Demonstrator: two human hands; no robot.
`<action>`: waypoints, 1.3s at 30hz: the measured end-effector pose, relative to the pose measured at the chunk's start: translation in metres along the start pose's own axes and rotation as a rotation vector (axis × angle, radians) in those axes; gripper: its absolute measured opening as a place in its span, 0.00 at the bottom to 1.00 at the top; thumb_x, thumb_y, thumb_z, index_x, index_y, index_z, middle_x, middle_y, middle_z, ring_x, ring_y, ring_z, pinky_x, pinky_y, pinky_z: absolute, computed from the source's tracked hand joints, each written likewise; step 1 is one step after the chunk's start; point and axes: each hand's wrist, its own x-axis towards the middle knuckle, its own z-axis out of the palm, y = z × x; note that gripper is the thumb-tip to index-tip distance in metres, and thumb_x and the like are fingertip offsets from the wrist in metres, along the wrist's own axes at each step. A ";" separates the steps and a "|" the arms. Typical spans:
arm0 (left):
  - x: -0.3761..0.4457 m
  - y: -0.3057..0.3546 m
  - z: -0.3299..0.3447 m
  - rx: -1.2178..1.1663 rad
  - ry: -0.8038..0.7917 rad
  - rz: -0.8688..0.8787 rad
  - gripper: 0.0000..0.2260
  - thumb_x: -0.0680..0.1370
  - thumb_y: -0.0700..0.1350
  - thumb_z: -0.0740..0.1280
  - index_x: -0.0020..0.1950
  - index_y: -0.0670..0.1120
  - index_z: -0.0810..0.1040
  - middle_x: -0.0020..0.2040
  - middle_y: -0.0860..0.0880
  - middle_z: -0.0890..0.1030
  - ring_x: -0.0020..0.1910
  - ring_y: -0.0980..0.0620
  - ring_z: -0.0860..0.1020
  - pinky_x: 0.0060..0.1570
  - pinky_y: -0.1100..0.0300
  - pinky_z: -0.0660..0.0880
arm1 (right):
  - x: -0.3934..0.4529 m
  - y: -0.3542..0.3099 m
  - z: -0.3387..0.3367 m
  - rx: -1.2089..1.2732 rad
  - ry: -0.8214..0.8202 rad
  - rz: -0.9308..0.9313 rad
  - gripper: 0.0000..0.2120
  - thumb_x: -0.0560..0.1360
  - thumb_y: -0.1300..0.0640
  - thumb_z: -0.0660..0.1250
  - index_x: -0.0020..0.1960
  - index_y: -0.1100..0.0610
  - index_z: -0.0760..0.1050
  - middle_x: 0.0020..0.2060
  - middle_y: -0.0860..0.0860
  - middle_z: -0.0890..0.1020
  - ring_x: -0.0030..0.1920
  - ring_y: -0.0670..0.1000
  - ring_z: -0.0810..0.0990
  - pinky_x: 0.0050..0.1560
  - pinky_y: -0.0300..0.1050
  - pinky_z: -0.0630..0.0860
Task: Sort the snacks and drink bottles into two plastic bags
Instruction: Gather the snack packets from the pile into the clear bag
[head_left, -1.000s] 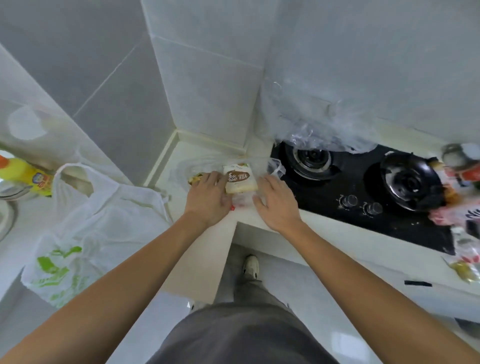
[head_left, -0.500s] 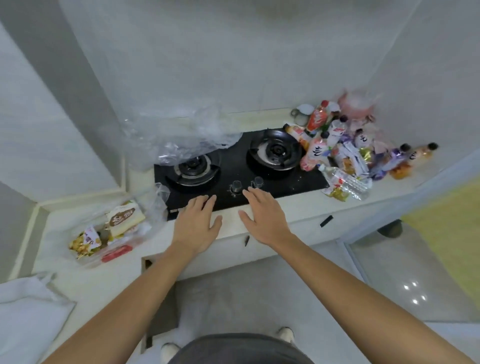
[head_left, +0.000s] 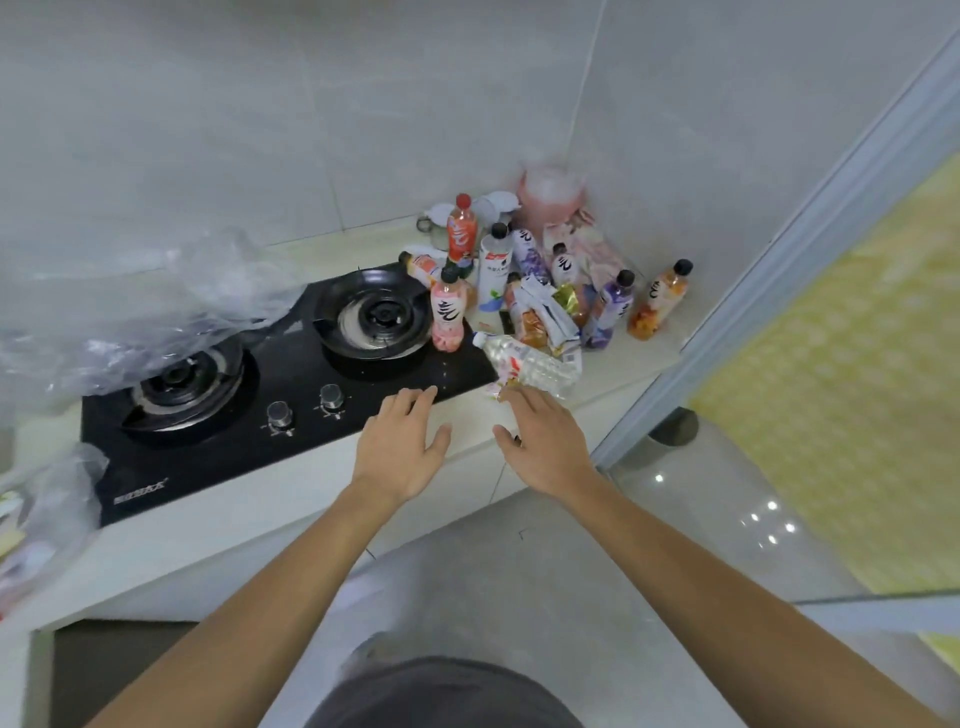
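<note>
Bottle (head_left: 530, 364): lying at 1 o'clock of right hand (head_left: 545, 447), clear, prob light, slick; take mid-body.
Grips: left hand (head_left: 402, 449) and right both spread wide, holding nothing.
Bench (head_left: 467, 415): under fingertips.

Desk (head_left: 249, 525): pale top running along the tiled wall in front of me, front edge under my hands.
Hob (head_left: 223, 441): black, two burners, two knobs, set into the desk.
Clear bottle (head_left: 530, 364): lying on its side at the hob's right edge.
Pink bottle (head_left: 448, 317): upright on the hob's right corner.
Orange bottle (head_left: 660, 301): upright, rightmost.
Snack packets (head_left: 550, 317): heaped among the upright bottles.
Clear plastic (head_left: 145, 312): crumpled over the left burner.
Clear bag (head_left: 57, 514): far left edge, contents blurred.
</note>
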 end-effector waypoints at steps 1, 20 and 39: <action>0.011 0.008 0.006 -0.001 -0.013 0.004 0.27 0.84 0.56 0.59 0.80 0.46 0.64 0.73 0.47 0.71 0.71 0.45 0.69 0.64 0.48 0.72 | 0.006 0.012 0.000 0.001 -0.003 0.011 0.26 0.82 0.46 0.62 0.77 0.55 0.66 0.75 0.52 0.72 0.75 0.54 0.68 0.73 0.52 0.67; 0.241 0.061 0.082 -0.330 -0.252 -0.122 0.22 0.84 0.53 0.60 0.76 0.47 0.68 0.71 0.48 0.71 0.71 0.46 0.69 0.67 0.49 0.71 | 0.212 0.165 0.005 0.136 -0.170 0.243 0.24 0.82 0.52 0.66 0.74 0.58 0.65 0.70 0.57 0.71 0.69 0.59 0.70 0.65 0.57 0.72; 0.381 0.110 0.140 -0.888 -0.055 -0.911 0.06 0.78 0.43 0.70 0.42 0.44 0.82 0.34 0.47 0.77 0.40 0.46 0.76 0.40 0.54 0.73 | 0.383 0.214 0.003 0.009 -0.516 0.019 0.18 0.77 0.54 0.72 0.63 0.63 0.75 0.55 0.60 0.81 0.56 0.61 0.82 0.45 0.47 0.72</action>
